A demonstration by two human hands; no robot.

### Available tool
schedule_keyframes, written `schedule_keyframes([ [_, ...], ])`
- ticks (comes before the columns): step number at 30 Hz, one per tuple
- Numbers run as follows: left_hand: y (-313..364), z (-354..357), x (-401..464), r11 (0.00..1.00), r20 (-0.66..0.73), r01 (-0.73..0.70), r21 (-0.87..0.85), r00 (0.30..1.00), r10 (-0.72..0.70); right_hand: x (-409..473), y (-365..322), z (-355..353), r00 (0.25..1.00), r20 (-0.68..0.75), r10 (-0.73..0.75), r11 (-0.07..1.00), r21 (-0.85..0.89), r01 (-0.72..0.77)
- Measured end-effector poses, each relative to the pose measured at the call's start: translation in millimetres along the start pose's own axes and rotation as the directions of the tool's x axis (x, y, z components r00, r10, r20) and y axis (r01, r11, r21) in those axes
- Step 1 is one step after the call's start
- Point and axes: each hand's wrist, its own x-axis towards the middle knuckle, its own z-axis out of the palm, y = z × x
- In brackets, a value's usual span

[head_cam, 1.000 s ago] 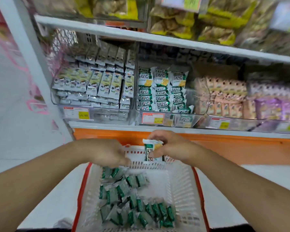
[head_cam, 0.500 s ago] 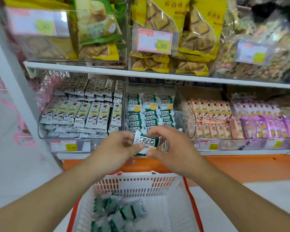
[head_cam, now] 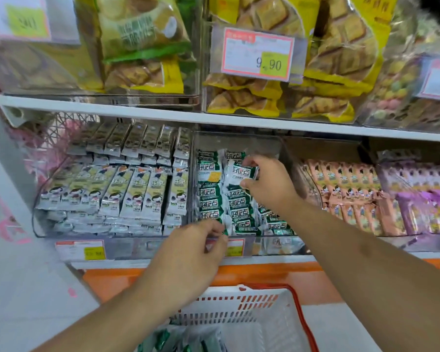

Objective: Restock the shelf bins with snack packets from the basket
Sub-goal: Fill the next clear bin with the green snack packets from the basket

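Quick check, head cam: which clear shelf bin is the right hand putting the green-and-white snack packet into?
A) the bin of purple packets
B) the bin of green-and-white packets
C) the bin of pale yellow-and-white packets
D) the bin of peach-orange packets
B: the right hand holds the green-and-white snack packet over the matching stacks inside the clear middle bin, left of the peach-orange packets.

Basket (head_cam: 262, 311) and its green packets (head_cam: 178, 342) cut off at bottom edge; upper-left price tag (head_cam: 23, 19) blurred, unreadable.

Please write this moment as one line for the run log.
step: restocking | right hand: holds green packet in middle clear bin | left hand: at bin front, grip unclear | basket: below, packets left
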Motion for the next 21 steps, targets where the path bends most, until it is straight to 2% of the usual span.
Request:
schedule_keyframes([
  [4,-0.2,0.7,-1.5,1.0,-0.014,-0.023,0.006,1.0,0.023,26.7,4.9,15.7,0.996,-0.022,-0.092,0.989,-0.116,0.088],
  [7,-1.3,1.4,-0.5,1.0,-0.021,-0.021,0.011,1.0,0.021,28.3,7.0,25.5,0.982,-0.051,-0.181,0.951,-0.264,0.162],
  [9,-1.1,1.5,-0.4,1.0,-0.016,-0.018,0.01,1.0,0.018,25.4,7.2,30.2,0.98,-0.052,-0.194,0.936,-0.309,0.169],
  [12,0.0,1.8,-1.5,1.0,-0.008,-0.016,0.008,1.0,0.016,21.9,8.8,31.8,0.982,-0.071,-0.173,0.948,-0.284,0.146],
  [21,-0.7,-6.4,-9.1,0.995,0.037,0.007,-0.095,0.999,-0.003,-17.9,4.9,2.1,0.994,-0.067,-0.082,0.995,-0.066,0.077],
])
